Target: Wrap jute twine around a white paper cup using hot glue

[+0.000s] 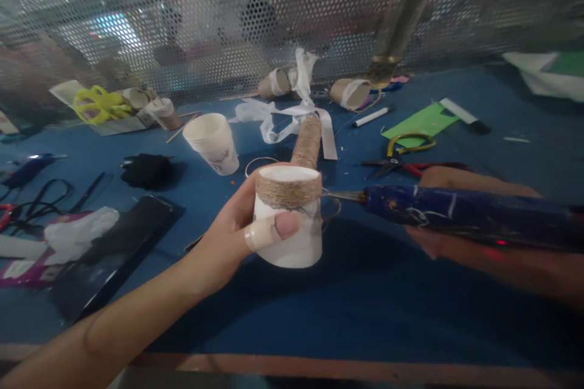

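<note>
My left hand [246, 222] is closed around a white paper cup [292, 249], its thumb, wrapped in a plaster, lying across the front. Brown twine [288, 191] is wound in a band just under the cup's rim. From the right, my right hand [474, 219] grips a blue hot glue gun [438, 209]. The gun's metal nozzle [344, 196] reaches the twine at the cup's right side; whether it touches cannot be told. A loose strand loops beside the cup. Behind it lies a roll of twine [306, 143].
Stacked paper cups [212, 143] stand at the left, near a black bundle [146, 170] and a dark flat case [118, 255]. Scissors [396, 158], green paper [420, 124] and a marker [371, 117] lie at the right. White ribbon [328, 134] and a perforated metal panel [219, 18] are behind.
</note>
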`<state>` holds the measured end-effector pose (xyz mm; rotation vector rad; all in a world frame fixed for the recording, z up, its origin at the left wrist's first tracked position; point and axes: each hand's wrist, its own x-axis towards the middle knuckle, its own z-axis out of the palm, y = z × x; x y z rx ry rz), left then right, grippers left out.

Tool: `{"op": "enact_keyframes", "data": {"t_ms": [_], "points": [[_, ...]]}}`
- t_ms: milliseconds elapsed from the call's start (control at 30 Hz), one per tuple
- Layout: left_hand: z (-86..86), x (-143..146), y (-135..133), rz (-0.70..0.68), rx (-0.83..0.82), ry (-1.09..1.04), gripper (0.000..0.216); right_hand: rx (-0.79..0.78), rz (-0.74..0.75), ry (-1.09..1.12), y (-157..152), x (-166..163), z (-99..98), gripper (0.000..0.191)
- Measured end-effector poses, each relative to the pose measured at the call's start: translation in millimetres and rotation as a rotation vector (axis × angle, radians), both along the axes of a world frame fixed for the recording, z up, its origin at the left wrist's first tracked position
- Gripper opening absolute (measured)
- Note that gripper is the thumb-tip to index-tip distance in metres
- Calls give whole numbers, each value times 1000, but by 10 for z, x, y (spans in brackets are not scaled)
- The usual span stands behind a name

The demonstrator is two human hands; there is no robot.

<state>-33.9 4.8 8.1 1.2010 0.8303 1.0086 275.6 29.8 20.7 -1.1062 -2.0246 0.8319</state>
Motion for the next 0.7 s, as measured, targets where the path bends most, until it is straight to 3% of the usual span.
{"op": "enact_keyframes", "data": {"t_ms": [200,500,700], "points": [[72,42,-3,-22,-63,-110,66,35,93,-102,54,30,34,22],[27,-8,-7,-12,-40,-46,62,68,-4,-152,45,24,-28,26],[49,-8,-7,-12,-16,-40,51,35,-65,-62,-23,-89,-25,27]]}}
